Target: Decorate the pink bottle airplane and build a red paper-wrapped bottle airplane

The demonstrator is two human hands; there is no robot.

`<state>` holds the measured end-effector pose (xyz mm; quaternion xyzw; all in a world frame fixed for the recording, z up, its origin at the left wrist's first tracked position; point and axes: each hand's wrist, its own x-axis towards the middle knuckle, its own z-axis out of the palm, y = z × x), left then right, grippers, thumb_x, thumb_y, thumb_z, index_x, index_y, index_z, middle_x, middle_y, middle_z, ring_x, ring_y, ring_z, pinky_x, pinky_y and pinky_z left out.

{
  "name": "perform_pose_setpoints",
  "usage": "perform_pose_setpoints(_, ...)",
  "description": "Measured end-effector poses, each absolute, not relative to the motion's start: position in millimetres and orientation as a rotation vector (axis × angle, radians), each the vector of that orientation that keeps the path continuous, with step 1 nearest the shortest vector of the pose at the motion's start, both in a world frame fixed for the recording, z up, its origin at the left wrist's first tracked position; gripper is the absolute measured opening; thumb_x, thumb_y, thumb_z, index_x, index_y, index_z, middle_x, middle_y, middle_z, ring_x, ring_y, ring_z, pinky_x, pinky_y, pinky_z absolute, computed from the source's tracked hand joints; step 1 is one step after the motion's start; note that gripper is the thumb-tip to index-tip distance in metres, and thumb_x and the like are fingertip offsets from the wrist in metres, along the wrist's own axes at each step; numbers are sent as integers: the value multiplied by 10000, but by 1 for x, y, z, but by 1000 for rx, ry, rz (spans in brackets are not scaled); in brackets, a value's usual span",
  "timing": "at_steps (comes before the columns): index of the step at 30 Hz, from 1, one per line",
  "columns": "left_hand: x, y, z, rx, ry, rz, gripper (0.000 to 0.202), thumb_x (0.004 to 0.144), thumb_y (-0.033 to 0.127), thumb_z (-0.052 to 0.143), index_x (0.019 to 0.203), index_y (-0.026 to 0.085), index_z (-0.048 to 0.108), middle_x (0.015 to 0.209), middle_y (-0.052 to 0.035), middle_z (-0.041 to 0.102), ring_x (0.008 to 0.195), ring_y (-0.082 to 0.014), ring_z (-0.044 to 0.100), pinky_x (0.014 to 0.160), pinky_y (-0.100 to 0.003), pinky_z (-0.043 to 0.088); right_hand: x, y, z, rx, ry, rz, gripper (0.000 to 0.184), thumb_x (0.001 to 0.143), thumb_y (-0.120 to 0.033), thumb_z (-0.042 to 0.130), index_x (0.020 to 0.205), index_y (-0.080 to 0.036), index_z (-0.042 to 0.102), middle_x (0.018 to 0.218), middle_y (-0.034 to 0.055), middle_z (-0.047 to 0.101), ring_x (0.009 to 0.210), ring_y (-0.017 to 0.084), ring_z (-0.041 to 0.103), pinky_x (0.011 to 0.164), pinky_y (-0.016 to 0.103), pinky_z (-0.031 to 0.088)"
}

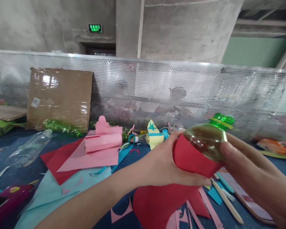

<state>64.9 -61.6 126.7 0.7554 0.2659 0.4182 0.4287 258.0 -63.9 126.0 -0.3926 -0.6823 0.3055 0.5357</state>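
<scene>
A clear greenish plastic bottle [201, 136] with a bright green neck [221, 121] is tilted to the right above the table. Red paper [194, 156] wraps around its body. My left hand [154, 162] is closed around the wrapped part, thumb along the lower side. On the right, my right hand [250, 171] grips the bottle's shoulder just under the neck; some of its fingers are hidden behind the bottle. Beneath my hands lies a larger piece of red paper [157, 205], among pink paper strips [211, 208] and pink offcuts [121, 213].
Pink paper rolls and sheets [103, 143] lie over light blue sheets [69, 190]. Empty bottles [32, 149] and a cardboard panel [59, 98] stand left. A decorated bottle [156, 138] lies behind. Pens [227, 200] and a phone-like slab [248, 197] are right; a perforated metal barrier [152, 82] runs behind.
</scene>
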Motion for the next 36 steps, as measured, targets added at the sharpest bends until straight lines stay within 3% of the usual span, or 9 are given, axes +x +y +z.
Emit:
perform_pose_setpoints(3,63,-61,127,1890,679,1035,729,652,357,820,1300,242,506,1208,-102,639,1085,-350,603,904,-496,479,259,-63,122,-881,-1535,838,366,809,-580,613,1089,-363,705,1138,35,718,1091,305,644,867,375,561)
perform_pose_setpoints(7,63,-57,125,1871,656,1049,663,651,348,813,1252,225,563,1189,-121,644,1064,-371,609,905,-517,476,253,-63,118,-896,-1395,932,388,776,-588,645,1079,-351,697,1147,43,715,1082,324,646,911,455,543)
perform_pose_setpoints(14,65,-48,125,1755,545,1005,522,703,294,781,1183,205,595,1169,-106,672,1098,-340,607,920,-462,485,244,-62,116,-905,-1230,1040,453,802,-584,619,1177,-332,636,1172,59,705,1104,328,640,837,441,584)
perform_pose_setpoints(20,62,-40,129,1627,609,925,541,644,317,829,1111,167,601,1101,-125,698,978,-316,662,827,-445,520,242,-62,124,-741,-1420,1043,544,820,-623,578,1264,-314,519,1286,85,630,1238,306,544,962,459,509)
perform_pose_setpoints(22,59,-38,130,1594,608,919,532,645,336,830,1100,167,612,1064,-119,710,932,-302,675,804,-438,524,240,-62,125,-636,-1460,1024,527,779,-547,686,1218,-335,486,1276,67,624,1225,276,554,974,433,500)
perform_pose_setpoints(24,58,-38,131,1564,595,952,537,643,327,833,1110,176,615,1048,-108,716,941,-298,675,805,-424,524,238,-63,126,-595,-1469,999,459,745,-436,764,1098,-332,491,1195,37,648,1134,247,609,891,385,552)
perform_pose_setpoints(27,57,-39,133,1503,626,1038,576,622,323,848,1126,178,610,1067,-106,712,970,-301,668,812,-410,524,234,-65,126,-614,-1467,1043,293,764,-399,748,889,-274,514,995,12,674,828,176,670,654,280,588)
perform_pose_setpoints(29,58,-41,134,1455,674,1074,640,588,316,867,1149,177,594,1084,-110,706,972,-301,667,809,-403,528,233,-67,127,-635,-1486,1073,258,792,-411,712,782,-237,523,971,22,669,731,137,643,615,248,571)
perform_pose_setpoints(36,60,-42,131,1395,524,998,784,514,330,897,1204,193,552,1099,-114,696,993,-334,663,820,-432,527,233,-67,128,-683,-1503,955,285,833,-392,657,682,-220,488,1137,58,650,916,165,648,725,260,568)
